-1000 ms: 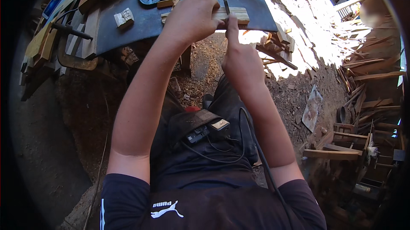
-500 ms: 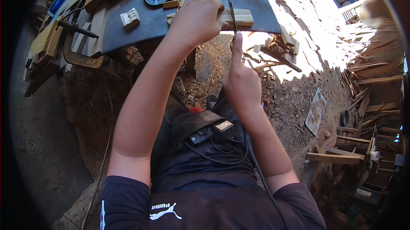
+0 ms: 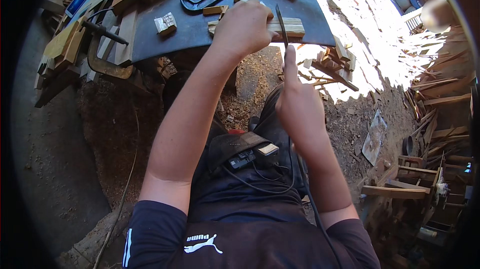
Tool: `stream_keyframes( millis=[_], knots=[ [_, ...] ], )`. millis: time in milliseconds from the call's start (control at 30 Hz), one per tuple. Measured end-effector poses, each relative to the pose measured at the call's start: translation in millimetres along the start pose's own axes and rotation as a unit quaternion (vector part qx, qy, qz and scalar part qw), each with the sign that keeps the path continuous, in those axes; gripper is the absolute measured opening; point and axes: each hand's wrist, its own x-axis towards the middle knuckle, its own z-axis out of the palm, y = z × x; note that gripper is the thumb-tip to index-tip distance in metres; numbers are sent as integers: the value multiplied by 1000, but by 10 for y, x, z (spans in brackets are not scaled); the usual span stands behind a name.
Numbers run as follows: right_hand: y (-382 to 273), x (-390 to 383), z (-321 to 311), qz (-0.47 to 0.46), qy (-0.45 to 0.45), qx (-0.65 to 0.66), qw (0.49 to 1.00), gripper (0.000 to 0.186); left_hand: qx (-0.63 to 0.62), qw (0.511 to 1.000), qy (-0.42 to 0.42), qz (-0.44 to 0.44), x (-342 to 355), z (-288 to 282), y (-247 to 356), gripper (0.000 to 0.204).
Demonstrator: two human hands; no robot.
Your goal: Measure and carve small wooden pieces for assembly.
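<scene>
Right hand gripping narrow-bladed tool, tip pointing away (slightly leftward), long axis across wood strip.

Dark blue-grey, flat-topped table stands at upper centre. Brown, debris-strewn floor surrounds it; harsh white sunlight falls to its right. Long brown wooden strips lie heaped far right.

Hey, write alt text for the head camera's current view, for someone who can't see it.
A person's left hand holds a strip of wood at the near edge of a dark table, while the right hand, index finger extended, holds a narrow-bladed tool that crosses it in view. Farther left lie a C-clamp and a small wood block.
</scene>
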Motion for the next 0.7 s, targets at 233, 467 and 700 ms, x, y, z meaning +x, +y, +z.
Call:
stream_keyframes(
  millis=[233, 467, 700],
  knots=[
    [-2, 136, -92, -29, -40, -27, 998, 87, -15, 999, 27, 17, -36, 69, -164, 43],
    [165, 559, -17, -58, 25, 35, 997, 81, -26, 999, -11, 17, 47, 10, -18, 41],
    [113, 18, -1, 4, -19, 41, 999, 86, -18, 999, 27, 35, 27, 52, -85, 43]
  ],
)
